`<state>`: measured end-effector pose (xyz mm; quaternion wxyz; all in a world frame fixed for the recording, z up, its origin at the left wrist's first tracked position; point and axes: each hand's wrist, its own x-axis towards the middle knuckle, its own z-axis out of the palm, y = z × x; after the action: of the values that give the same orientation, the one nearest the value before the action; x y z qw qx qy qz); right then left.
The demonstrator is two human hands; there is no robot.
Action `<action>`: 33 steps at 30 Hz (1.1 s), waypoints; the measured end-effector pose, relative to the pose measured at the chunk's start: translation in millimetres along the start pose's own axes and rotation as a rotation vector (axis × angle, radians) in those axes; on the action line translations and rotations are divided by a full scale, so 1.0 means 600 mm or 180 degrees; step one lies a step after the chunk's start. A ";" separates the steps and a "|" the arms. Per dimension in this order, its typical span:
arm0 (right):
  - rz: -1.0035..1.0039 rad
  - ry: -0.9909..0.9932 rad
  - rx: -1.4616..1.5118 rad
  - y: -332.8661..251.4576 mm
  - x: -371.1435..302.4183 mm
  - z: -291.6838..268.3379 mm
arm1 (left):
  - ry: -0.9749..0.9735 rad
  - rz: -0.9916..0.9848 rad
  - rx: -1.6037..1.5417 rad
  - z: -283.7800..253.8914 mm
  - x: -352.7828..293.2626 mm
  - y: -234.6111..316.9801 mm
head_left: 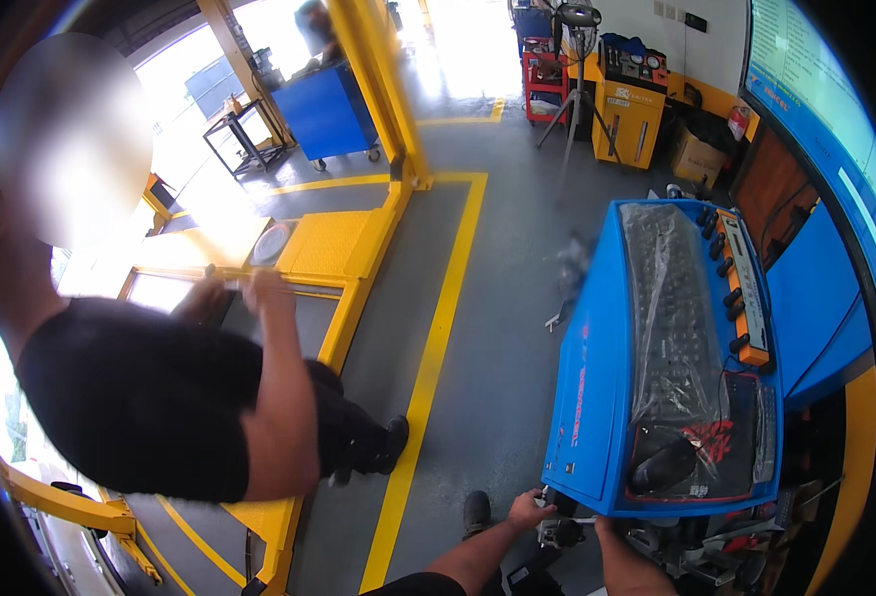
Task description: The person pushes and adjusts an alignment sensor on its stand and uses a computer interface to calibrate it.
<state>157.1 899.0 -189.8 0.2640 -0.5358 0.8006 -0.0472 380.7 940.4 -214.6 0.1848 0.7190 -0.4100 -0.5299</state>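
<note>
At the near lower corner of a blue cabinet (587, 387), my left hand (529, 511) is closed on a dark and silver metal clamp-like device (560, 533). My right hand (607, 531) is at the other end of the device's silver bar, its fingers mostly hidden below the cabinet's edge. More dark and metal parts (706, 541) show under the cabinet, beside my right forearm. On the cabinet top lie a keyboard (664, 288) under clear plastic film, a black mouse (664, 465) on a dark red-marked pad, and an orange bar (739, 288) with black knobs.
A co-worker in a black shirt (150, 397) stands left, both hands raised around a thin rod, beside a yellow lift (334, 248). A yellow floor line (428, 382) runs between us. A large screen (825, 119) is at right. A tripod (575, 99) and yellow cabinet (629, 124) stand ahead.
</note>
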 end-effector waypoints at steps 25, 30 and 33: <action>-0.0681 0.0265 -0.0287 0.055 0.040 0.015 | -0.0134 0.0158 0.0242 0.000 -0.007 0.008; -0.0059 -0.0575 0.0267 -0.067 -0.028 -0.091 | -0.0252 0.0009 0.0189 -0.003 -0.012 -0.018; -0.0909 0.0221 -0.0435 -0.057 -0.052 -0.077 | -0.0076 0.0235 0.0253 0.012 0.001 -0.050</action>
<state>172.5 902.6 -126.3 0.1897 -0.6589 0.7263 -0.0482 385.9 959.1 -238.6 0.1706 0.7038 -0.4591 -0.5146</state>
